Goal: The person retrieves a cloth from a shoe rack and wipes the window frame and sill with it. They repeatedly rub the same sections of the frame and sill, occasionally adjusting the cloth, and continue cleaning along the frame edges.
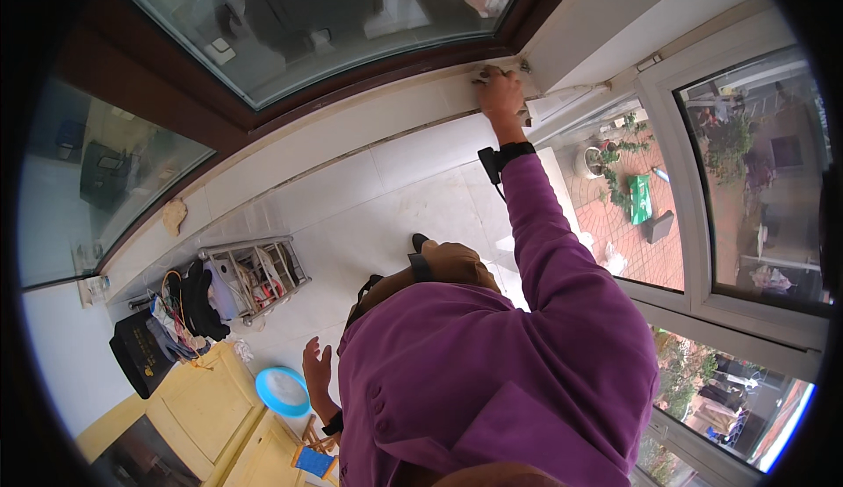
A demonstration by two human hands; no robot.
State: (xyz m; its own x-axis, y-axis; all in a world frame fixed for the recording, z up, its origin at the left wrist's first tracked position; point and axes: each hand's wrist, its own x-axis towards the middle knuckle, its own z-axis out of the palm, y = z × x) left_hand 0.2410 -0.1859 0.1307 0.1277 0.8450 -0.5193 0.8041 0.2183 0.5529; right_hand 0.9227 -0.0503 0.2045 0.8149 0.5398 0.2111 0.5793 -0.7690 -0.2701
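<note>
My right hand (502,95) reaches to the far end of the white tiled window sill (342,125), beside the dark brown window frame (395,73). Its fingers are curled down over small objects in the corner. Whether they grip one of these cannot be made out. A small metal piece (525,65) lies just beyond the fingers, and another small item (525,117) is near the wrist at the sill's edge. My left hand (317,365) hangs low at my side with its fingers apart and nothing in it, above and beside a blue basin (283,391).
A metal rack (263,276) with shoes stands at the left, near a black bag (139,353) and hanging cloths. Yellow cabinets (204,408) and a small blue-seated stool (315,462) are at lower left. A tan stone-like piece (174,217) lies on the sill. White-framed windows (698,190) line the right.
</note>
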